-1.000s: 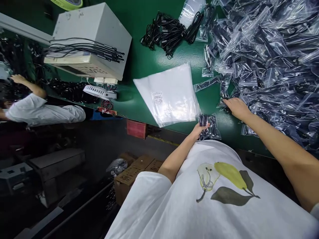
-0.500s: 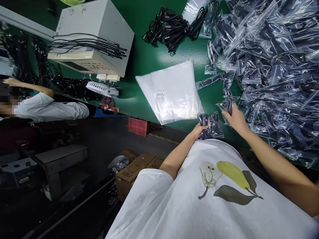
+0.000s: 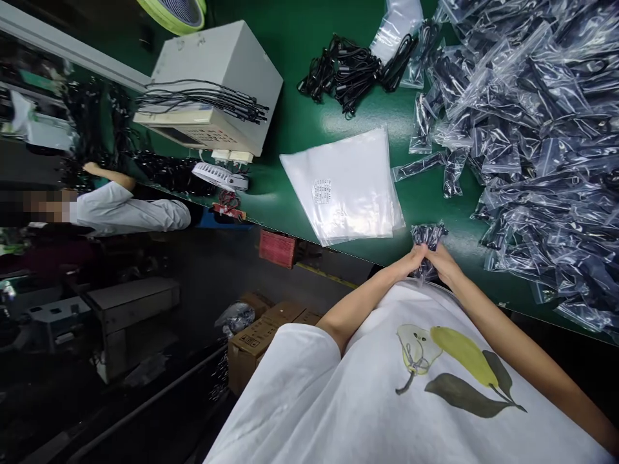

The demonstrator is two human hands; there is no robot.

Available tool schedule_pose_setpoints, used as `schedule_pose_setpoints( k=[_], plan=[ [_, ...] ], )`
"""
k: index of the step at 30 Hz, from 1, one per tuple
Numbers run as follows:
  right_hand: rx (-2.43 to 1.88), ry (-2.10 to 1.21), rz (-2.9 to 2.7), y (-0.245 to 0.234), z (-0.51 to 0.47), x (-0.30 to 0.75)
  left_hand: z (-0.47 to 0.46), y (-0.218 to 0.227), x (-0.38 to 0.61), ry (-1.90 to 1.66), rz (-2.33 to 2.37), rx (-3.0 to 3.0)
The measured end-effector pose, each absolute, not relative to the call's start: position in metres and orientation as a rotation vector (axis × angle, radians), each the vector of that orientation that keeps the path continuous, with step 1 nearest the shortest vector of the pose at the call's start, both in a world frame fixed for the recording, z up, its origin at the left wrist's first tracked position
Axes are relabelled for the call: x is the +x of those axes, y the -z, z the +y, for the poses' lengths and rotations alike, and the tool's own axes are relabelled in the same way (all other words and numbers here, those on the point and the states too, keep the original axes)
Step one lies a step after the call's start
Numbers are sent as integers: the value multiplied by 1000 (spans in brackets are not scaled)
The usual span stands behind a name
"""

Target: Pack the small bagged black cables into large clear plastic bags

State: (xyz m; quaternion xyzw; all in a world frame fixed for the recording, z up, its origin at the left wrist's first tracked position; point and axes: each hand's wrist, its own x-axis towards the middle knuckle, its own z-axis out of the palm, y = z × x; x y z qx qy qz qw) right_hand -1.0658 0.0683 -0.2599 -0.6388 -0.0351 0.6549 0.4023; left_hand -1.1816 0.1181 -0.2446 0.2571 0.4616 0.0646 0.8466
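Two hands are held close together at the near edge of the green tabletop [image 3: 425, 205], just before the white shirt [image 3: 367, 393]. Zip-bagged black cables [image 3: 427, 236] are gripped there, narrowly, by the left hand [image 3: 416, 254] and the right hand [image 3: 439, 256] from either side; how many bags are held cannot be told. A printed block [image 3: 322, 191] is borne by the large clear plastic bags [image 3: 358, 183], laid flat to the left, but its rows are too small to be read. Handling symbols are printed on the cardboard carton [image 3: 258, 335] below the tabletop. Panel markings on the bench instrument [image 3: 188, 132] are likewise unreadable.

The large bags' lower corners are set close to the tabletop's edge. Beyond the hands, a bare strip is bounded by those bags and the heap of bagged cables [image 3: 546, 135] on the right; farther up, it is narrowed by two slim zip bags [image 3: 418, 166]. Wider room is found between the large bags and the loose black cables [image 3: 355, 71].
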Motion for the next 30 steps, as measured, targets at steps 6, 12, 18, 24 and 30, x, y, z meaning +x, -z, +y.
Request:
schedule_pose_setpoints(
  k=[6, 12, 18, 24, 30],
  plan=[
    [-1569, -1785, 65, 261, 48, -1058, 169, 219, -1217, 119, 985, 1108],
    [-1607, -1828, 237, 248, 31, -1063, 266, 249, -1222, -56, 1665, 1440],
    [-1618, -1826, 341, 237, 23, -1059, 287, 268, -1218, -60, 1757, 1473],
    [-1533, -1848, 351, 237, 17, -1061, 289, 253, -1233, -85, 1755, 1343],
    [-1656, -1759, 217, 228, 33, -1061, 293, 237, -1238, -176, 1836, 1189]
  ],
)
